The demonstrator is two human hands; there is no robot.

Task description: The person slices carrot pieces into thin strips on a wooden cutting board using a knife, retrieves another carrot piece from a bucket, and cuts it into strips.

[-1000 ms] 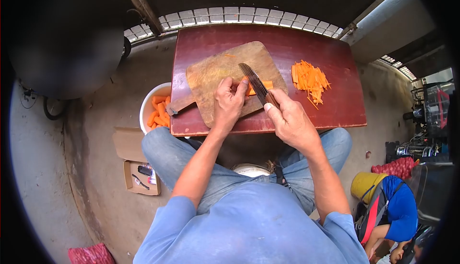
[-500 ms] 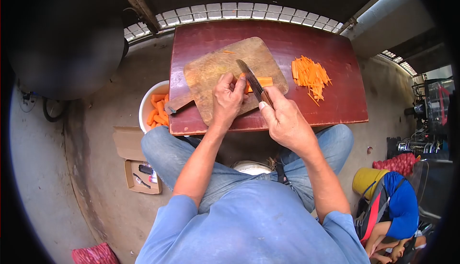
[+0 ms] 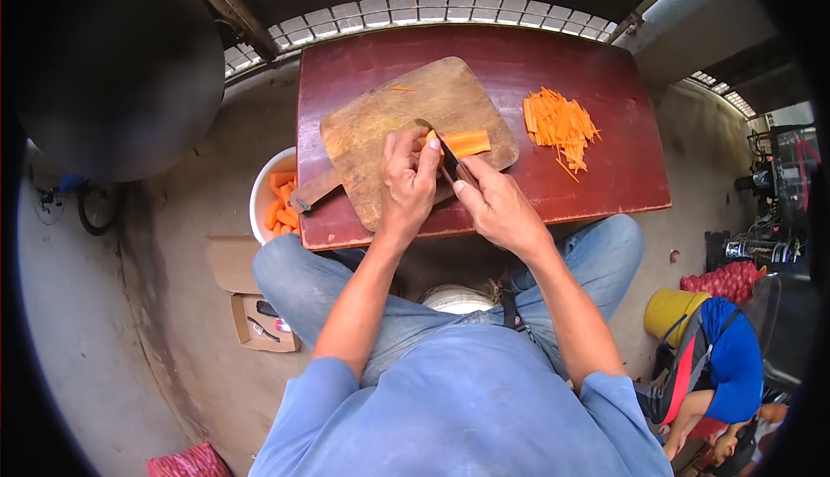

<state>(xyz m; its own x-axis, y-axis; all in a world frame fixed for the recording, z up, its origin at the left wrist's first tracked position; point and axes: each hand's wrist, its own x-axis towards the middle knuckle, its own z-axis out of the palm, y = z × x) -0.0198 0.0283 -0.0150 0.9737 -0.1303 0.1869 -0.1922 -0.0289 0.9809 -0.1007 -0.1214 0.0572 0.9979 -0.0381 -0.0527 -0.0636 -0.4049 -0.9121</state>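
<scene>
On the wooden cutting board [image 3: 380, 131] lies a carrot piece [image 3: 467, 142] with flat cut sides. My left hand [image 3: 408, 170] has its fingers closed around the left end of this carrot, thumb along its near side. In my right hand [image 3: 504, 207] is a knife [image 3: 448, 159], gripped by the handle, its dark blade slanting across the carrot just right of my left fingertips. Part of the blade and most of the handle are hidden by my hands. A few thin carrot shreds [image 3: 402, 89] rest near the board's far edge. To the right, a pile of carrot strips [image 3: 560, 128] sits on the red table [image 3: 618, 170].
A white bucket [image 3: 258, 196] of carrots stands at the table's left side. An open cardboard box [image 3: 246, 339] with small items lies on the floor. At right are a yellow bucket [image 3: 670, 314], red net sacks [image 3: 724, 280] and another person in blue [image 3: 735, 360].
The knife has come down and its tip has dropped nearer my left fingers. My right hand has moved slightly left and toward me. The view has shifted a little.
</scene>
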